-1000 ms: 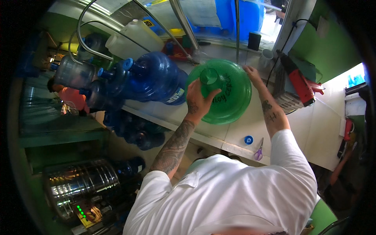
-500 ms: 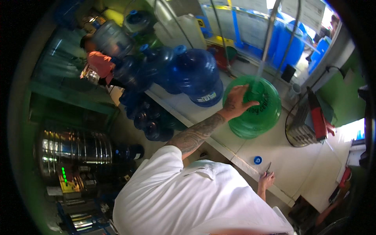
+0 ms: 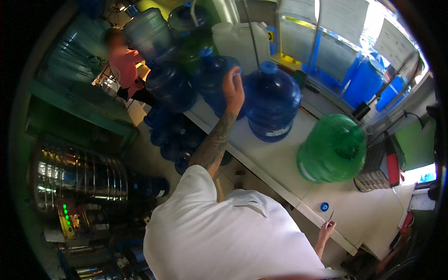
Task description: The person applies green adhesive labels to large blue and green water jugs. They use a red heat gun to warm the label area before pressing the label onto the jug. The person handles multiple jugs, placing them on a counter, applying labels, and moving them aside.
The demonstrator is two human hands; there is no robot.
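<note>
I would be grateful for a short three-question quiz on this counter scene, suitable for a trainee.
1. True or false: the left hand is gripping the green jug.
2. Which thing is the right hand touching? A) the green jug; B) the scissors; C) a blue jug.
3. Fill the gap: the small cap lying on the counter is ____ in colour.

Key:
1. False; it is raised by the blue jugs, well apart from the green one.
2. B, the scissors.
3. Blue.
</note>
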